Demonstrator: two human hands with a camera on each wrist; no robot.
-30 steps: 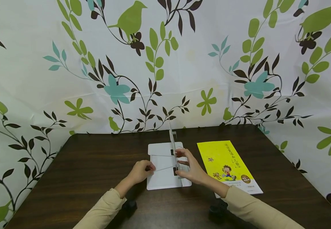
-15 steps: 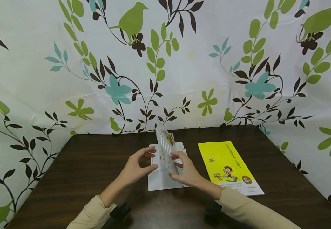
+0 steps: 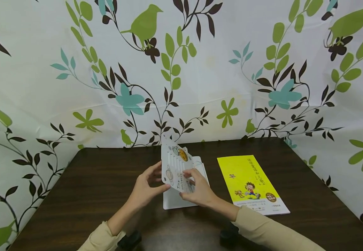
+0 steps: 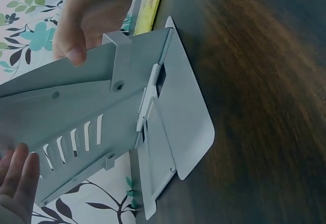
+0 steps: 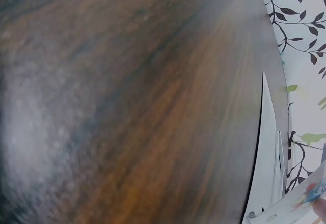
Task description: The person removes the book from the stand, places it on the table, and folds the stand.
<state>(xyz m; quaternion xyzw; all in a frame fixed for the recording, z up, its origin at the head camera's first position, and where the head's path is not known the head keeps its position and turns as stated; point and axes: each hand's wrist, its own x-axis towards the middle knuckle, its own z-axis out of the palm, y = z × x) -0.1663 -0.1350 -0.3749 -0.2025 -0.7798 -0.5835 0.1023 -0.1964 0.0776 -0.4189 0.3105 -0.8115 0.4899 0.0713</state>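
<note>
A white metal folding book stand (image 3: 176,164), its upper panel printed with planets and the words "Tiny universe", stands with that panel raised and tilted left. The stand's flat base (image 4: 191,107) lies on the table. My right hand (image 3: 198,188) grips the panel's near right part, thumb in front. The right hand's thumb shows over the panel's edge in the left wrist view. My left hand (image 3: 145,186) is at the panel's left edge, fingers extended and partly hidden by it, thumb near the lower corner. Slots and brackets show on the panel's plain back in the left wrist view.
A yellow book (image 3: 252,183) with a cartoon child on its cover lies right of the stand on the dark wooden table (image 3: 106,170). Behind the table hangs a white cloth (image 3: 200,69) with leaves and birds.
The upper panel has swung left from nearly edge-on, bringing its printed face into view. My left hand has left the base and come up beside the panel; my right hand moved slightly left.
</note>
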